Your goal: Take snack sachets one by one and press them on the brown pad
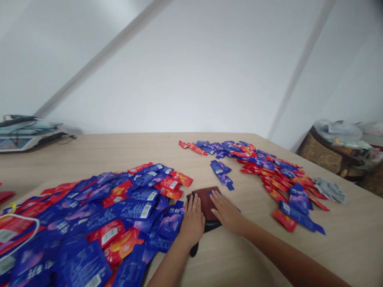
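A flat brown pad (208,204) with black edges lies on the table between my hands. My left hand (193,219) rests on its left side, fingers stretched out and close together over the black edge. From the other side, my right hand (228,212) lies flat with fingers extended over the pad's right part. Bits of blue show by its fingertips and behind the hand, perhaps a packet mostly hidden beneath it. A black rounded piece (194,250) sticks out below my left wrist. Right beside my left hand is a blue packet (171,220) at the edge of a pile.
A large heap of blue and red packets (119,207) covers the left. More packets (275,171) spread along the right, near grey crumpled material (329,189). Two blue packets (220,172) lie beyond the pad. A scale (26,139) stands far left; bags (344,135) sit beyond the right edge.
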Demonstrator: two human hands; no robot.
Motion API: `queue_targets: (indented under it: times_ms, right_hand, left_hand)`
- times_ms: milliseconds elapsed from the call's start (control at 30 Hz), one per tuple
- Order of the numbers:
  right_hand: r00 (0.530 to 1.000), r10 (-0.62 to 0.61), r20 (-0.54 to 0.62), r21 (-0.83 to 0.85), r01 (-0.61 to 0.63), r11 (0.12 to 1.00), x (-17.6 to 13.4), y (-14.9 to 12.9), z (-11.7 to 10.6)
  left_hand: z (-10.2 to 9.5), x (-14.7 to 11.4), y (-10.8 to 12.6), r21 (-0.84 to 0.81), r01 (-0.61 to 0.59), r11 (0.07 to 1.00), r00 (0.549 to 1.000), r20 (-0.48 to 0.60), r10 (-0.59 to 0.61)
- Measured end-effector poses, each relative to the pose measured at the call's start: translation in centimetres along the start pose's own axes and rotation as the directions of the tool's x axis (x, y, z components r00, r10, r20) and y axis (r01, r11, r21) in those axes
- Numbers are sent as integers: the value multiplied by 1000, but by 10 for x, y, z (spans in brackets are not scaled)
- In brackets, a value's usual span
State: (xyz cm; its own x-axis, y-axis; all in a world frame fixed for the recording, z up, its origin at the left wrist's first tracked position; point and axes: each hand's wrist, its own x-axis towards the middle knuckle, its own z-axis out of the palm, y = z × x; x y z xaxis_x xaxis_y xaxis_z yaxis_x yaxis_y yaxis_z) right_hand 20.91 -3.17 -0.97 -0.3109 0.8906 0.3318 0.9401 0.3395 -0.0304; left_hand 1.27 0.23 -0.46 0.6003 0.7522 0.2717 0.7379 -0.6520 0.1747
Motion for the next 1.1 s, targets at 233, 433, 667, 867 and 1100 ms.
queue_targets:
  times_ms: [233, 433, 667, 867, 1100]
  right_hand:
    - [996, 85, 35, 16, -86, 996, 52, -5, 7]
    - [974, 218, 56, -34, -217, 976, 19, 3, -20]
    - [956, 283, 75, -52, -280, 959, -12, -8, -45]
    - [983, 183, 26, 39, -183, 982, 20, -39, -33]
    - [948, 310, -75, -56, -314, 948, -9, -6, -27]
  left_hand:
    - [1, 1, 0, 4, -14, 1000, 1000, -5, 14]
    - [-3, 0, 0, 5, 4, 1000, 1000, 24, -4]
    - [-5, 1, 2, -8, 14, 1000, 1000, 20, -14]
    - [-1, -2, -2, -34, -3, 999, 1000, 9, 4]
    - [7, -4, -4, -83, 4, 997, 999, -33, -7]
